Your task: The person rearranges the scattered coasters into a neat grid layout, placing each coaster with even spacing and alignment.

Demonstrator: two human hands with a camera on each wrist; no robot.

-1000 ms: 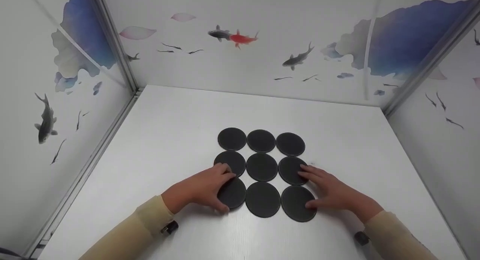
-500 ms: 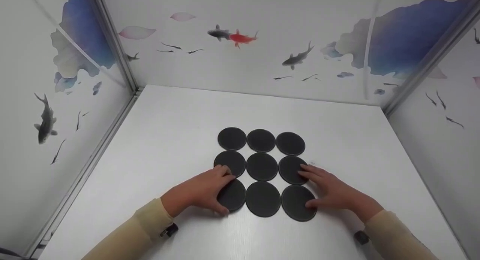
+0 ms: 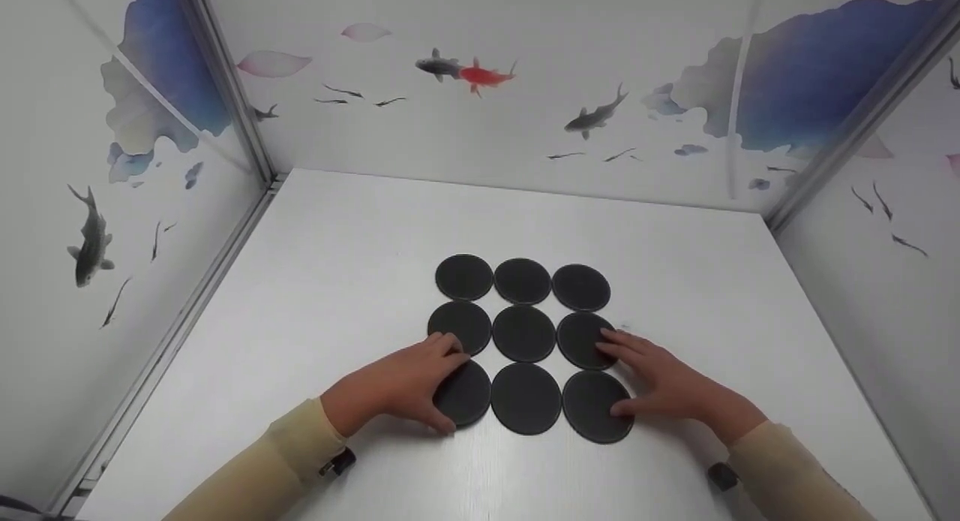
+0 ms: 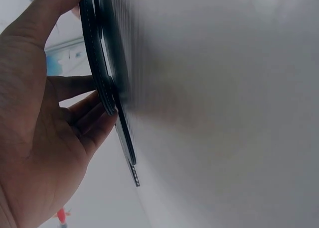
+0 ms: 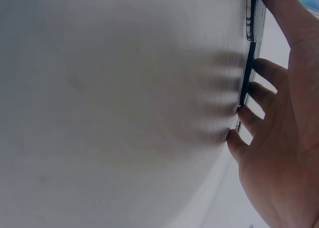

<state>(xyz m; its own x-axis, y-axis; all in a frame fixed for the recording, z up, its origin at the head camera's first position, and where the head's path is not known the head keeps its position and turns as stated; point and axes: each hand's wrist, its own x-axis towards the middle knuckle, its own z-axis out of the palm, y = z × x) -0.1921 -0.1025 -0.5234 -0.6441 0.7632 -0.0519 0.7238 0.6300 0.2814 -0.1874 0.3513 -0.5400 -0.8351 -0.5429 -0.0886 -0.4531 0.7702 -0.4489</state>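
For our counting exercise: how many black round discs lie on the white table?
9, in a three-by-three grid: far row, middle row, near row. Hands cover some edges; none seems hidden.

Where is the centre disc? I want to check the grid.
In the head view, the centre disc lies mid-table, ringed by the other eight black discs.
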